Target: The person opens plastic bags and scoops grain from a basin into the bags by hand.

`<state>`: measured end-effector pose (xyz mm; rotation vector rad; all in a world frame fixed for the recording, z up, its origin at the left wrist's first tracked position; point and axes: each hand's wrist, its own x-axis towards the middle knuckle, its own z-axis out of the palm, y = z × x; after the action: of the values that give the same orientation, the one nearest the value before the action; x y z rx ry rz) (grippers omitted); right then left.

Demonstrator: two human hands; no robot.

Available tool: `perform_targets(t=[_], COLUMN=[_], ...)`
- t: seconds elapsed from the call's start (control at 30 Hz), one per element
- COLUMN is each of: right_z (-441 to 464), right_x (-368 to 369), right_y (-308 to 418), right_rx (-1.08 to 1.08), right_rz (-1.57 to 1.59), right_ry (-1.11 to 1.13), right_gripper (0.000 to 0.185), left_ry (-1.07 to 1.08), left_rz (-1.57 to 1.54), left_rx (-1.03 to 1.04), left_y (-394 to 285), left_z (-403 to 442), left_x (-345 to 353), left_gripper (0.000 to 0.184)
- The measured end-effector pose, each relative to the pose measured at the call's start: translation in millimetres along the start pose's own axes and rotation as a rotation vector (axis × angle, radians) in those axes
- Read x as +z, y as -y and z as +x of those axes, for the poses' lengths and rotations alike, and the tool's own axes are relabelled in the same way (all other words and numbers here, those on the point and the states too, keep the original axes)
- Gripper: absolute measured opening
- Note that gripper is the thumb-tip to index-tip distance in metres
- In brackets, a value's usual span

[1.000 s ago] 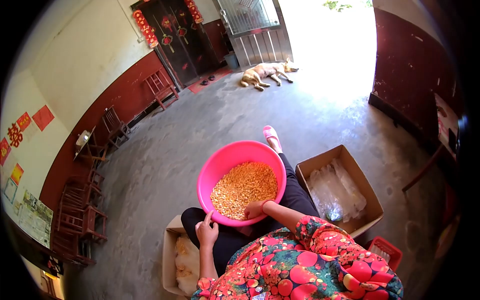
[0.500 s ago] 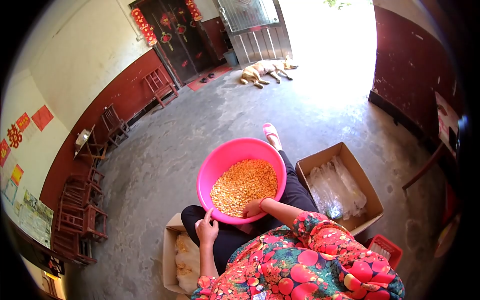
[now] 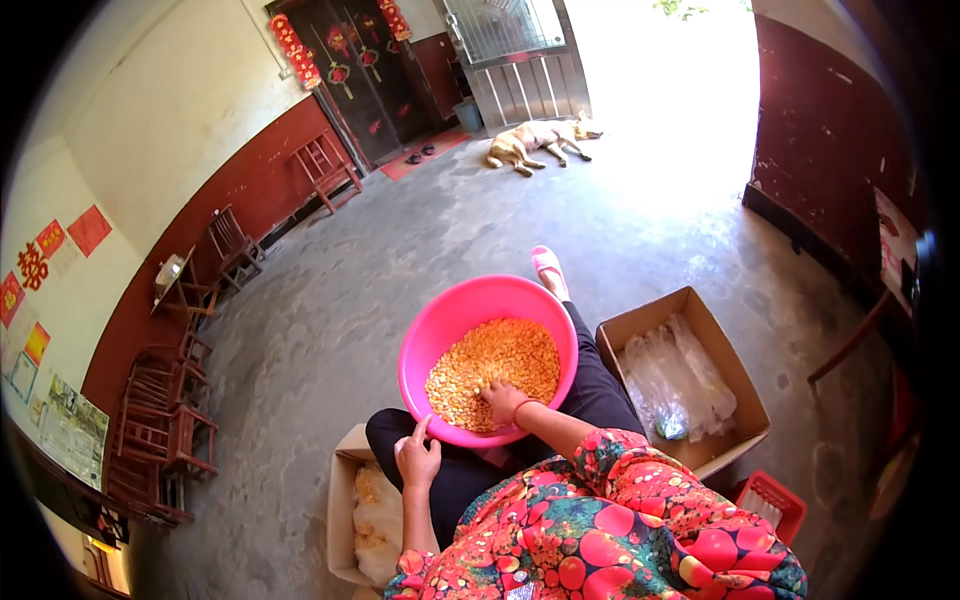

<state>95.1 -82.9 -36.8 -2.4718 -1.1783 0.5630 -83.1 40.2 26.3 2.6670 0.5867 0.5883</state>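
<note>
Your round pink basin (image 3: 428, 335) opens upward; your left hand (image 3: 418, 460) touches its rim, your right hand (image 3: 505, 401) has moved farther in among yellow kernels (image 3: 510, 350); I cannot tell either grip

There are two boxes (image 3: 725, 362) — one basin (image 3: 445, 325), one dog (image 3: 538, 142).

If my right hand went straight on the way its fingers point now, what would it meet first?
Your right hand would first meet more of the loose yellow-orange kernels it touches, then probably the left inner wall of the round pink plastic basin, though depth is unclear.
</note>
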Motion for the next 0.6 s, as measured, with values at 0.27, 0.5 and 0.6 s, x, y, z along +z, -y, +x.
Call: perform_targets(t=[0.27,0.5,0.6], right_z=[3,1,-5], right_x=[-5,-5,-3], right_y=[-14,-12,-6], right_rx=[0.024,-0.214,-0.353], right_rz=[0.199,0.040,-0.021], right_ry=[-0.281,0.116,0.227], right_gripper=[0.042,0.028,0.027], left_ry=[-0.002,0.005,-0.006], left_rz=[-0.007,-0.025,0.008], left_rx=[0.003,-0.007,0.001], left_y=[-1,-3,-2], left_z=[-1,0,0], left_x=[0,-1,-1], left_gripper=[0.041,0.042,0.042])
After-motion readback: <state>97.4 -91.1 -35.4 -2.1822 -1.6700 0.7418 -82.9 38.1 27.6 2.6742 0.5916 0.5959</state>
